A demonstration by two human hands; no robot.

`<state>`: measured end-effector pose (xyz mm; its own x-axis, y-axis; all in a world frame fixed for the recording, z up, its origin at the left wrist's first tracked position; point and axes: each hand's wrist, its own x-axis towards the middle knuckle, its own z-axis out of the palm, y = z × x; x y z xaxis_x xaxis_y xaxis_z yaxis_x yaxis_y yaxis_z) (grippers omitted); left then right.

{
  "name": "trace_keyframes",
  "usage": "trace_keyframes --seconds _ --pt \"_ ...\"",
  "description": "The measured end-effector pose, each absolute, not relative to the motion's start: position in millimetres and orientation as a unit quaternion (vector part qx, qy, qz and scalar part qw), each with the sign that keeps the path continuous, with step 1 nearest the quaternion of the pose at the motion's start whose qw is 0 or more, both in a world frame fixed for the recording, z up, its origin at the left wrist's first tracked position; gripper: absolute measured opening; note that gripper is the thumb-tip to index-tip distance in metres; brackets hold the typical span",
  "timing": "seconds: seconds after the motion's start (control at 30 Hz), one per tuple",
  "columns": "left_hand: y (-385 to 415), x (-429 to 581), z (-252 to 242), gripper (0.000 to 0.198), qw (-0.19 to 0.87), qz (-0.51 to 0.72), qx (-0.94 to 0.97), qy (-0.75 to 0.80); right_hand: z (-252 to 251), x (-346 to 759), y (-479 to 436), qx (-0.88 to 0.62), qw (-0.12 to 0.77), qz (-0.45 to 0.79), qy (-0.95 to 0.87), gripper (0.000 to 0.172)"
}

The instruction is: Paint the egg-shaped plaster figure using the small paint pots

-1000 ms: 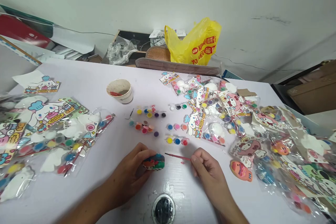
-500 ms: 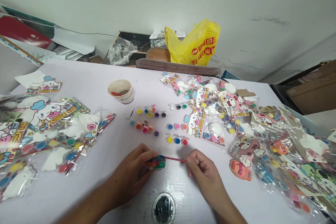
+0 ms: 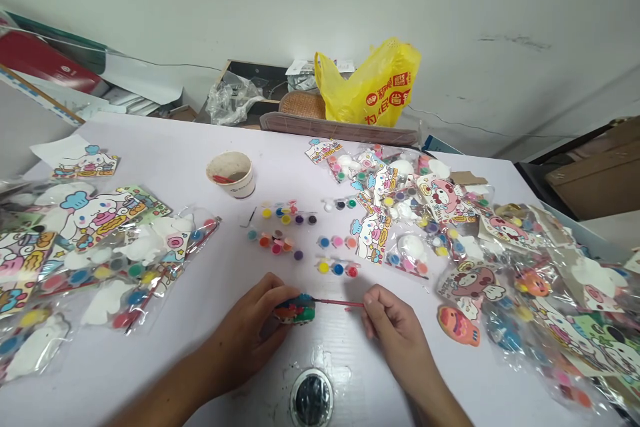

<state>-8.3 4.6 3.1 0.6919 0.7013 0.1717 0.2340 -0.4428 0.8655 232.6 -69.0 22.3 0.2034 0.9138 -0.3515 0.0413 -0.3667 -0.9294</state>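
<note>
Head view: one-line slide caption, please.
Left hand steadies a painted figurine while right hand touches a thin red brush to it.

Two bare, sleeveless forearms, ringless

Painted figurine (image 3: 295, 309): small, rounded lump, coated in blue, green and red-orange patches; rests low on the table, just behind the round metal grommet (image 3: 311, 399) and slightly to its left; its left side is hidden by fingers. Paintbrush (image 3: 337, 303): thin, red-handled, lying almost level; its tip touches the figurine's right side, its handle runs rightward, passing above the grommet; the far end is pinched and hidden.
</note>
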Motion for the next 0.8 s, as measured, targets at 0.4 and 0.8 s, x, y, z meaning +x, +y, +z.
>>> trace_keyframes --seconds 0.4,0.8 --pt "2.8 -7.6 6.3 0.046 0.454 0.294 0.789 0.292 16.8 233.1 -69.8 -0.644 0.433 0.518 -0.360 0.051" --pt "1.7 -7.5 4.2 0.040 0.445 0.297 0.794 0.290 20.6 233.5 -69.1 -0.646 0.427 0.517 -0.365 0.053"
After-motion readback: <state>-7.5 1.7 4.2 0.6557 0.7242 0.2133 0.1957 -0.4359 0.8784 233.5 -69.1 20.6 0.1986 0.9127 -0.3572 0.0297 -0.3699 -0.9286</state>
